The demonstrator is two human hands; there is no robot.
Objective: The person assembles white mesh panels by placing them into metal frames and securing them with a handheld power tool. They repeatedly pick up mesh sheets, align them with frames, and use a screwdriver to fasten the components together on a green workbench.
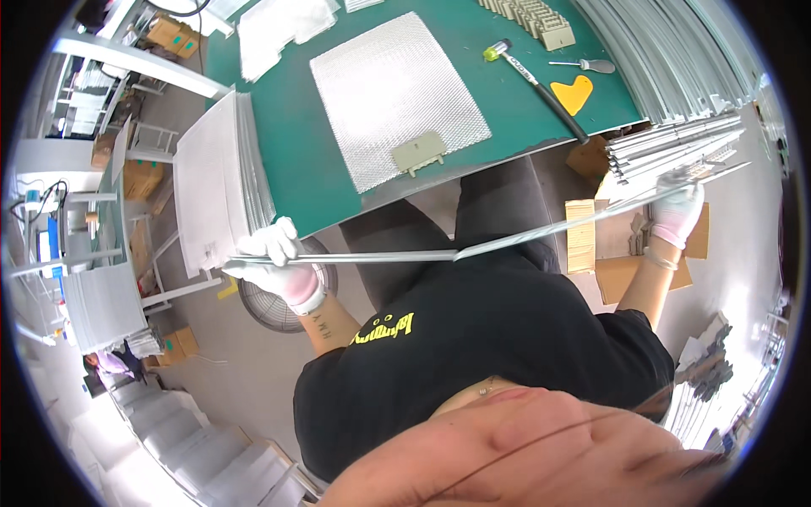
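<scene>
While both gloved hands, left hand (279, 262) and right hand (678, 209), close fingers around the metal strip (473, 247) (bent mid-length), it probably needs laying beside the mesh panel (397, 93).

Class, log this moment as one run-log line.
left hand: grips metal strip | right hand: grips far end | mesh sheet: on green table

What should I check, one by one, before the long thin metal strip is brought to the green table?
1. Left hand in white glove grips the long thin metal strip: ok.
2. Right hand holds the other end: ok.
3. Strip straight: not ok, it kinks near the middle.
4. Rectangular silver mesh sheet lies flat on the green table: ok.
5. Black-handled mallet lies apart from the mesh: ok.
6. Strip free of the bundle of metal strips: cannot tell.
</scene>
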